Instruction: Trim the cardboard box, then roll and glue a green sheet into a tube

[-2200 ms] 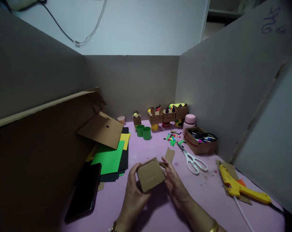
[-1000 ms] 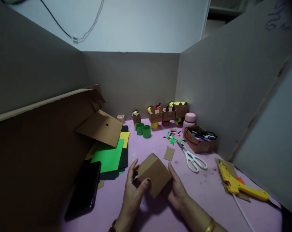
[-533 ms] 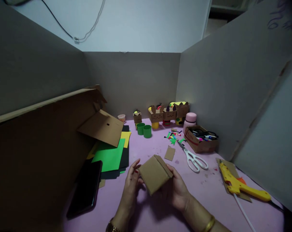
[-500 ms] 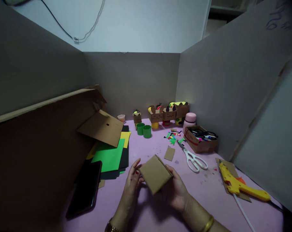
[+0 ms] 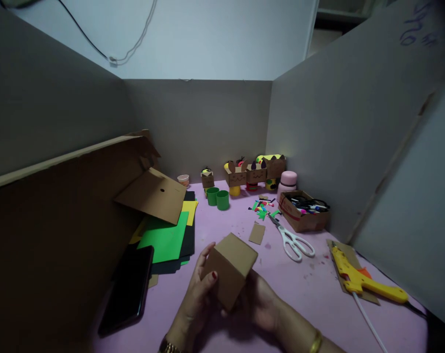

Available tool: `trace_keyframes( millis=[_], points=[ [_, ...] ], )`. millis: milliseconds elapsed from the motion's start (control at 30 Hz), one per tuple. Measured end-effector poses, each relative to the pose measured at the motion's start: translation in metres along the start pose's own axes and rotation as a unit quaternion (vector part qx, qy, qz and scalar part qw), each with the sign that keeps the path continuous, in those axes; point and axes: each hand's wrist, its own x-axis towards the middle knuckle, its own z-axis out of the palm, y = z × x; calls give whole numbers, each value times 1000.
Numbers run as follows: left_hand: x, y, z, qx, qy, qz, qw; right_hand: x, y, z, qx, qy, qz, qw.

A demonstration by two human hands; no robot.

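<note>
A small brown cardboard box (image 5: 227, 274) is held up between both hands, low in the middle of the view, with its top and one side face showing. My left hand (image 5: 198, 294) grips its left side, the thumb with a red nail lying on the side face. Around the right and underside of the box is my right hand (image 5: 262, 301), its fingers partly hidden behind the cardboard. Just beyond lies a flat cardboard piece (image 5: 257, 234) on the pink table (image 5: 222, 223). White-handled scissors (image 5: 294, 242) rest to the right of that piece.
Green paper (image 5: 165, 240), black sheets and a dark phone (image 5: 128, 291) lie left, beside a large carton (image 5: 60, 235). Green rings (image 5: 222, 200) and cardboard figures (image 5: 237, 177) stand at the back. A pen box (image 5: 303, 218) and yellow glue gun (image 5: 369, 284) are right.
The box has been turned and tilted between my hands, so a side face now shows below its top. My left thumb has come onto that face. The view has shifted slightly.
</note>
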Motion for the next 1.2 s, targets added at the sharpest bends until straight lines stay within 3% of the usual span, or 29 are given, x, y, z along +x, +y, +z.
trace_keyframes(
  millis=[100, 200, 333, 433, 533, 667, 767, 867, 1000, 1200],
  points=[
    [6, 0, -4, 18, 77, 39, 996, 2, -6, -3, -47, 114, -165, 979],
    [13, -2, -9, 84, 118, 27, 989, -1, -17, -11, -106, 152, -254, 949],
    [15, -3, -13, 170, 133, 46, 975, 0, -19, -16, -173, 140, -248, 943],
    [14, -2, -12, 173, 151, 87, 969, 5, -13, -16, -141, 129, -249, 949],
    [12, 0, -10, 147, 102, 106, 978, 7, -10, -18, -92, 102, -271, 953],
    [12, -1, -9, 151, 46, 155, 975, 5, -15, -17, -72, 90, -252, 961],
    [14, -5, -11, 186, 34, 181, 965, 5, -15, -16, -151, 114, -279, 942],
    [19, -11, -15, 222, 17, 162, 961, 9, -10, -20, -254, 127, -316, 905],
    [23, -18, -22, 270, 55, 148, 950, 16, -3, -32, -326, 130, -327, 877],
    [23, -27, -22, 351, 128, 163, 913, 22, 3, -42, -332, 140, -331, 872]
  ],
)
